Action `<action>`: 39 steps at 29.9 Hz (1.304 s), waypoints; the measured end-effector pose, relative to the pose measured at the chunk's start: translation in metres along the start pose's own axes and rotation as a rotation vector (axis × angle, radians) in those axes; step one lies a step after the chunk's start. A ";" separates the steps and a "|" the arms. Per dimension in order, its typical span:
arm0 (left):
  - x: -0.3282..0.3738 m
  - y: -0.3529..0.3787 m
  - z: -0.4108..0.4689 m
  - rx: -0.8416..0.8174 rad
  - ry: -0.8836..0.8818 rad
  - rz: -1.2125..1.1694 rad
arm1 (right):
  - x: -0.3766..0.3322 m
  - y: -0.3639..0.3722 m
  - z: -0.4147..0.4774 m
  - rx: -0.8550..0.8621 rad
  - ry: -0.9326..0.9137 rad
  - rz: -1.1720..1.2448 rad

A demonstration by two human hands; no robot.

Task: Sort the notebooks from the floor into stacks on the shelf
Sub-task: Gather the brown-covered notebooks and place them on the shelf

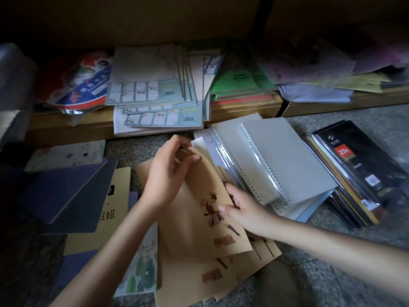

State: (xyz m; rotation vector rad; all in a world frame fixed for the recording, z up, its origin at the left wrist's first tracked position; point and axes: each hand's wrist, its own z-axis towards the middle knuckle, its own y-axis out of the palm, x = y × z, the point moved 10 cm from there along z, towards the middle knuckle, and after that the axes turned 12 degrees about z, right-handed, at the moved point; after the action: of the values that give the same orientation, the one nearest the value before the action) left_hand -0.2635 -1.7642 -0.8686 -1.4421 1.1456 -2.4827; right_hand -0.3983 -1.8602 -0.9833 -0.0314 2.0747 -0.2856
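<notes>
Both hands hold one kraft notebook [192,229], tilted up off the floor [354,273]. Left hand [170,171]: fingers curled round the far short end, pinching it between thumb and fingertips. Right hand [243,212]: thumb on the printed cover, fingers curled under the long edge on that side. Neither hand is spread flat; each is closed on the cover only.

Reason for the two-point hold, as a judgement: a thin soft cover sags when it is lifted by one corner, and support at one end and one side keeps it flat while it is peeled from the pile.

Positions relative to the grip:
- Directly beneath: kraft pile [188,275] of matching covers, fanned out and touching the lifted notebook at its near end.
- Just beside the right hand: grey spiral notebooks [294,160] in clear wrap, overlapping.
- Beyond those, well apart: black notebooks [358,156].
- Beside the left forearm: purple notebooks [66,191].
- Ahead of the left hand: shelf [66,127], carrying a pale blue stack [150,91] and a green stack [234,80].

Stage, as a judgement: pick-up in progress; most notebooks are not yet on the shelf. No kraft stack is visible on the shelf, so a free place there is required
</notes>
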 end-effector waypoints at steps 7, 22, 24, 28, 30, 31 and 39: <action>-0.002 -0.030 0.012 0.186 -0.156 0.074 | -0.058 -0.055 -0.017 0.394 -0.354 0.246; 0.017 -0.047 0.006 0.123 -0.322 -0.467 | -0.169 -0.119 -0.017 0.413 -0.626 0.365; 0.022 -0.074 0.014 0.240 -0.284 -0.501 | -0.188 -0.111 -0.014 0.311 -0.614 0.342; 0.032 -0.133 0.040 0.389 -0.213 -0.540 | -0.238 -0.079 -0.011 0.033 -0.636 0.209; 0.033 -0.158 0.061 0.413 -0.205 -0.547 | -0.270 -0.075 -0.003 0.016 -0.673 0.210; 0.032 -0.170 0.073 0.417 -0.202 -0.538 | -0.286 -0.074 0.002 0.021 -0.683 0.231; 0.003 -0.223 0.128 0.477 -0.398 -0.698 | -0.370 -0.057 0.064 0.029 -0.573 0.513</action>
State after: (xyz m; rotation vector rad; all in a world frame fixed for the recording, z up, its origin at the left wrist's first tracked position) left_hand -0.0991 -1.6769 -0.6919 -2.2668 -0.0508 -2.3704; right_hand -0.1639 -1.8761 -0.6843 0.3882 1.4451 0.0159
